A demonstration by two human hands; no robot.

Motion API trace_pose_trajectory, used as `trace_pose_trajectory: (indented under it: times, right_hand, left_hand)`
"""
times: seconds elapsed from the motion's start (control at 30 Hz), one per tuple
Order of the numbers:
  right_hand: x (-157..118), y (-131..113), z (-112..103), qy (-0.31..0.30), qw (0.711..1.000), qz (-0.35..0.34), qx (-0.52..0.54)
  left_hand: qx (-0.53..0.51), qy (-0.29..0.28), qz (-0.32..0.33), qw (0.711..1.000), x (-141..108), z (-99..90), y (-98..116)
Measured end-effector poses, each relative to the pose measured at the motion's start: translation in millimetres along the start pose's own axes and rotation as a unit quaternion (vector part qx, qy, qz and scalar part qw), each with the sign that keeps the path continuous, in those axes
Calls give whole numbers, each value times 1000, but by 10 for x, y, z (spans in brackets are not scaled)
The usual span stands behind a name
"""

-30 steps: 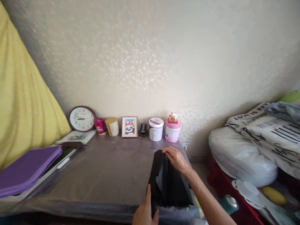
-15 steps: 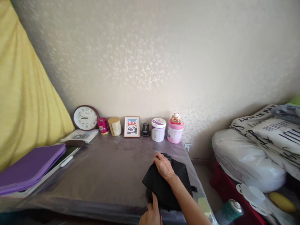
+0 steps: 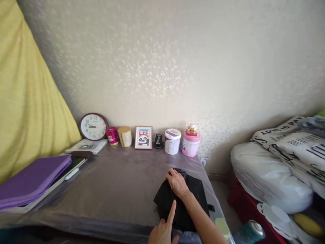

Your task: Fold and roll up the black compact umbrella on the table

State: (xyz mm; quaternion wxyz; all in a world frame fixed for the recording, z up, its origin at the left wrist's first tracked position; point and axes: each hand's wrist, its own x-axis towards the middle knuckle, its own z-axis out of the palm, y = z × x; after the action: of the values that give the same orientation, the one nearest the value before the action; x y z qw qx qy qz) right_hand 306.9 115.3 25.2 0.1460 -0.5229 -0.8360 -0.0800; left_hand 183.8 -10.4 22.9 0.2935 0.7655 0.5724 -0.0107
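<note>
A black fabric bag point(image 3: 194, 191) lies near the right front corner of the table. My right hand point(image 3: 177, 183) rests over its far part, with the fingers curled around a fold near the top edge. From the front edge comes my left hand point(image 3: 164, 228), its index finger stretched out against the near side of the bag and its thumb apart. The other left fingers are partly folded and cut off by the frame's bottom. What the bag contains cannot be seen.
Along the wall stand a clock point(image 3: 93, 126), a pink tin point(image 3: 112, 136), a yellow-lidded jar point(image 3: 125, 137), a panda picture frame point(image 3: 143, 137), a white tub point(image 3: 173, 141) and a pink-lidded tub point(image 3: 191, 143). Purple folders point(image 3: 35, 178) lie left; a spray can point(image 3: 251, 232) stands right.
My left index finger has moved up and slightly right across the near side of the bag, and the left thumb now shows. My right hand keeps its place on the bag.
</note>
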Motion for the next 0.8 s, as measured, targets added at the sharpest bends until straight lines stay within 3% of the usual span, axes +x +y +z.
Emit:
trace_pose_trajectory:
  times: [0.1, 0.23, 0.3, 0.43, 0.8]
  right_hand:
    - [-47, 58, -35, 65, 995, 19, 77]
    - [-142, 364, -89, 184, 957, 133, 181]
    - [-169, 547, -111, 173, 951, 168, 194]
    - [-152, 771, -139, 111, 952, 171, 229]
    - [125, 817, -281, 34, 954, 135, 264]
  left_hand:
    - [24, -16, -10, 1000, 59, 62, -6]
    - [50, 3, -42, 998, 106, 161, 9]
    - [55, 2, -52, 997, 115, 182, 24]
    - [46, -5, -64, 997, 118, 181, 48]
    - [61, 2, -72, 996, 128, 212, 37]
